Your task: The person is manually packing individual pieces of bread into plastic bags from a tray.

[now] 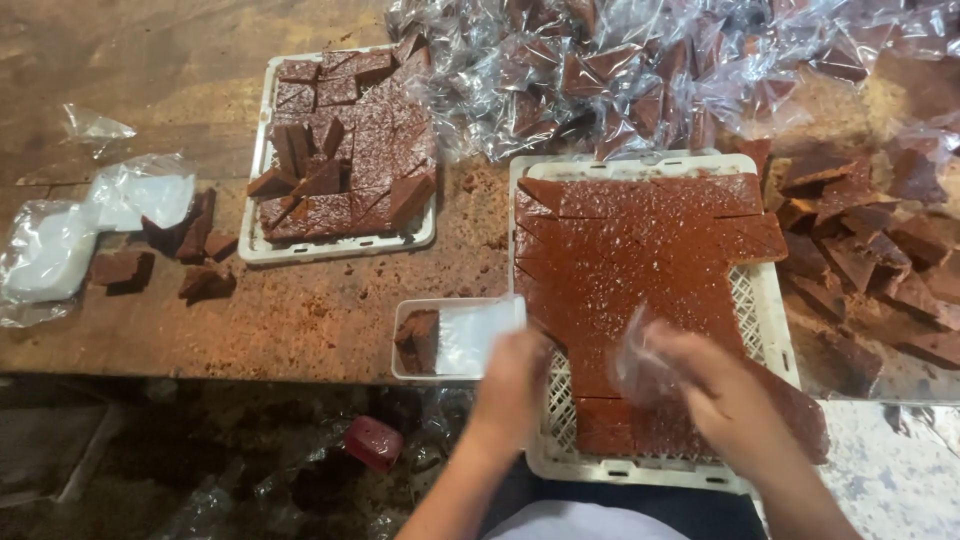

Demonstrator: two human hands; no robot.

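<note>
Nearest the camera, the right hand [725, 395] pinches a small clear plastic bag [638, 362], its fingers closed on the film just above the near end of the brown sweet slab [640, 265]. The left hand [512, 375] rests at the left edge of that slab; its fingers curl down and are partly blurred, so I cannot tell whether they grip a piece or only press on it. The slab lies in a white perforated tray [770, 320] whose near edge hangs close to the bench [300, 320] rim. Weight pressed on that end could tip the tray toward the person's lap.

The slab is scored into triangles, and the surface looks glossy and sticky. A piece pulled free carelessly could break off-line or cling to the bag's mouth and smear it. The thin film may also fold shut while only one hand holds it.

Just left of the left hand sits a small white tub [455, 340] with a dark piece in it, near the bench edge, where an elbow could knock it off. Below lies a red object [373, 442] on the cluttered floor.

Farther out, a second tray of cut pieces [345, 150] stands to the left, with loose chunks [195, 255] and empty bags [100, 215] beside it. At the far side lies a heap of bagged pieces [640, 70], which could slide onto the open slab.
</note>
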